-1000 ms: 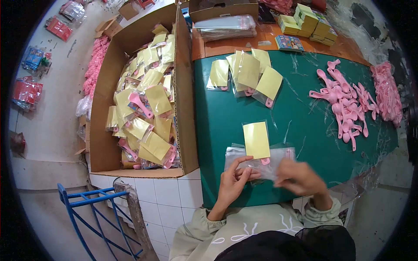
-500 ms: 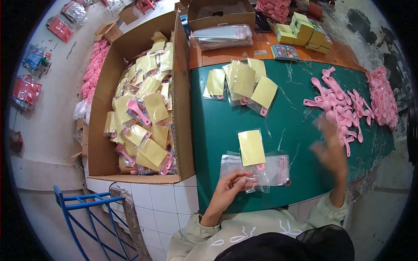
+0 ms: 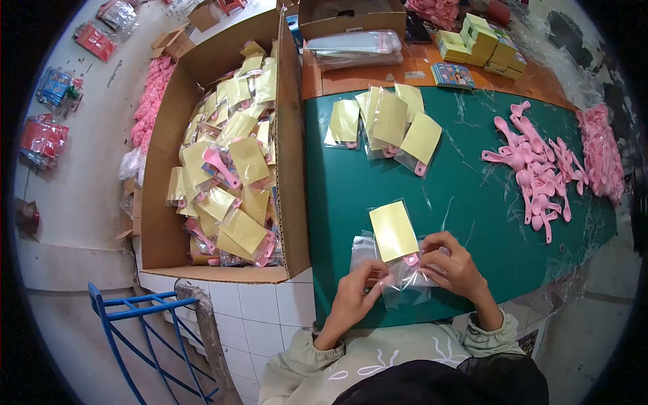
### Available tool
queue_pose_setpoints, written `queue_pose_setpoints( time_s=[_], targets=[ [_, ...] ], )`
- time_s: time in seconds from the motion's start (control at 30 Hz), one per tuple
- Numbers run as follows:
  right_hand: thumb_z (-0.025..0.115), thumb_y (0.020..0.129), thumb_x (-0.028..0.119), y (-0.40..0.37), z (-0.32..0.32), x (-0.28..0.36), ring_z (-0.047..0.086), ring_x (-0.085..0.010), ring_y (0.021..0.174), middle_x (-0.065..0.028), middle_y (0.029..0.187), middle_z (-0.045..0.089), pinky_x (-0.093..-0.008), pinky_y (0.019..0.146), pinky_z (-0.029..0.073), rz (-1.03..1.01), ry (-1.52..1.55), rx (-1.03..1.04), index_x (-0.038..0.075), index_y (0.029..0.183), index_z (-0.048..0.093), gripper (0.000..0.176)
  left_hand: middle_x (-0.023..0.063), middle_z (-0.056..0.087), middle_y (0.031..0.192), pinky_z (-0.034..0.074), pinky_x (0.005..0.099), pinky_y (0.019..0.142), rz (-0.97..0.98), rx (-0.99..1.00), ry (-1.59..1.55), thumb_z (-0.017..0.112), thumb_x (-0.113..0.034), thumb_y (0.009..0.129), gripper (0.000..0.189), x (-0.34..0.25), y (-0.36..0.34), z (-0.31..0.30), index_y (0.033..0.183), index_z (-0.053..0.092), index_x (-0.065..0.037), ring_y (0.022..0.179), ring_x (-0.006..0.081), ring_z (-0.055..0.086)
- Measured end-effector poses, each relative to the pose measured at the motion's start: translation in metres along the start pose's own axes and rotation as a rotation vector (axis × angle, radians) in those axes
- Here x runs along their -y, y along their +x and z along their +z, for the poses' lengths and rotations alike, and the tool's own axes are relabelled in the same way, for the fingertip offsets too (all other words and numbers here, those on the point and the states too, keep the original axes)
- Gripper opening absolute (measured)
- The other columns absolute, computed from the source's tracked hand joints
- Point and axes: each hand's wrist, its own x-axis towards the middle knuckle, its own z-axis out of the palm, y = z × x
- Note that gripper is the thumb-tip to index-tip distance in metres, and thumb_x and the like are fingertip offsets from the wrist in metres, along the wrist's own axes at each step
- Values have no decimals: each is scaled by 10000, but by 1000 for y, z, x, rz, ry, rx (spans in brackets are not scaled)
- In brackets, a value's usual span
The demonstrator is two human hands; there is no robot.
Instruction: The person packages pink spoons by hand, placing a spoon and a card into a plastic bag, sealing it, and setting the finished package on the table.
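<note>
A clear plastic bag (image 3: 405,289) holding a yellow card (image 3: 393,231) and a pink spoon (image 3: 411,259) lies over a stack of clear bags (image 3: 362,248) at the green table's front. My left hand (image 3: 361,289) pinches the bag's lower left edge between thumb and fingers. On the other side, my right hand (image 3: 453,267) has its fingers closed at the bag's right edge, beside the spoon's handle end. Most of the spoon is hidden behind the card. Farther up the table lie several filled bags with yellow cards (image 3: 389,120).
A large cardboard box (image 3: 295,169) full of similar packets stands left of the table. Loose pink spoons (image 3: 533,162) are heaped at the right, near a bag of spoons (image 3: 600,152). Card stacks (image 3: 479,40) and plastic sleeves (image 3: 354,50) sit at the back.
My right hand has come from near the spoon heap down to the bag's right edge. My left hand still holds the bag, which is tilted slightly more. The view has shifted a little.
</note>
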Motion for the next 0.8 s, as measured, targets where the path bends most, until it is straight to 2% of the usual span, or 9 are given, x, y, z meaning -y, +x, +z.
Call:
queue_pose_setpoints(
  time_s=[0.03,0.1,0.2,0.3,0.4,0.5,0.6,0.73,0.8],
  targets=[
    [711,711,52,0,-2,1,580,-231,830,-102,1011,509,-324,696,503,22,17,26,41,874,612,192,125,602,990,536,281,719,24,30,24,572,58,815,218,4,0,-1,1026,534,18,864,192,644],
    [709,720,60,0,-8,6,576,-232,857,-105,1014,507,-318,706,501,66,47,72,28,871,607,185,97,609,947,534,272,724,60,11,87,584,57,804,172,1,1,-3,968,555,18,853,159,630],
    [691,748,66,-1,-6,9,563,-216,926,-111,1030,498,-314,726,496,225,149,112,14,872,601,162,79,608,910,533,263,722,72,9,89,602,47,796,134,-2,3,-3,923,576,16,842,142,624],
    [647,801,50,0,0,17,585,-177,877,-94,998,524,-289,706,502,392,254,15,-2,854,587,96,80,606,882,542,265,703,60,10,62,619,26,799,119,-5,4,-3,911,579,19,811,159,636],
    [590,849,29,-8,18,9,617,-143,764,-93,895,582,-268,656,524,635,733,-25,-30,831,541,79,73,607,866,544,262,680,27,-27,26,637,-3,801,115,-1,4,-1,902,584,15,776,157,641],
    [546,876,11,-6,26,15,637,-140,647,-97,772,613,-248,582,535,705,725,-123,-41,835,485,90,65,611,852,534,248,655,-47,-77,-41,654,-30,801,119,4,2,3,892,588,10,747,135,637],
    [534,876,-1,-1,28,23,654,-158,644,-113,731,618,-254,540,538,687,603,-162,-44,867,456,90,58,618,843,519,227,629,-91,-117,-83,656,-44,807,111,11,1,5,874,589,14,717,104,622],
    [529,872,-14,-1,29,23,660,-164,646,-120,749,616,-254,516,535,683,583,-171,-43,883,456,79,44,619,838,497,203,589,-195,-159,-158,643,-47,826,111,9,1,7,880,570,17,695,65,592],
    [528,870,-18,-1,29,23,660,-162,642,-125,751,616,-255,516,535,660,565,-167,-41,873,459,73,32,609,819,482,197,568,-175,-235,-227,634,-48,835,117,5,4,11,895,554,13,678,51,572]
  ],
)
